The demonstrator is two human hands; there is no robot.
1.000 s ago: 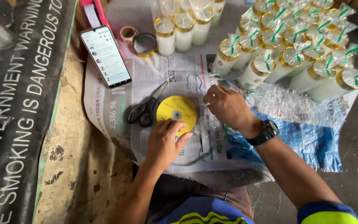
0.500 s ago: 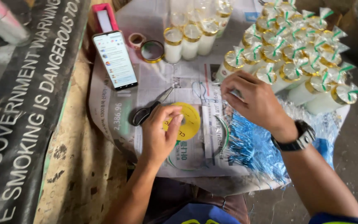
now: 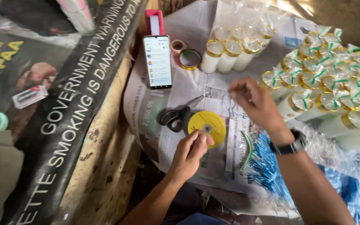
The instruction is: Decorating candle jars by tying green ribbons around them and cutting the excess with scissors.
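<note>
- The left hand [image 3: 190, 151] rests on the near edge of a yellow ribbon spool [image 3: 207, 127], fingers curled and pressed to its rim, thumb toward the hub; the spool lies flat on the newspaper [image 3: 180, 89].
- The right hand [image 3: 258, 104] is raised above the paper with thumb and forefinger pinched together; a thin strand seems to run from them, but it is too fine to be sure of.
- Black-handled scissors [image 3: 179, 116] lie just left of the spool, touching its edge.
- Risk, as a judgement: if the left hand eases off, a pull could spin or drag the spool into the scissors.
- Beyond stand wrapped candles tied with green ribbon [image 3: 334, 96], unwrapped candles [image 3: 228, 56], a smartphone [image 3: 158, 61] and tape rolls [image 3: 189, 59]; a wide sweep of the right arm could topple the nearest candles.
</note>
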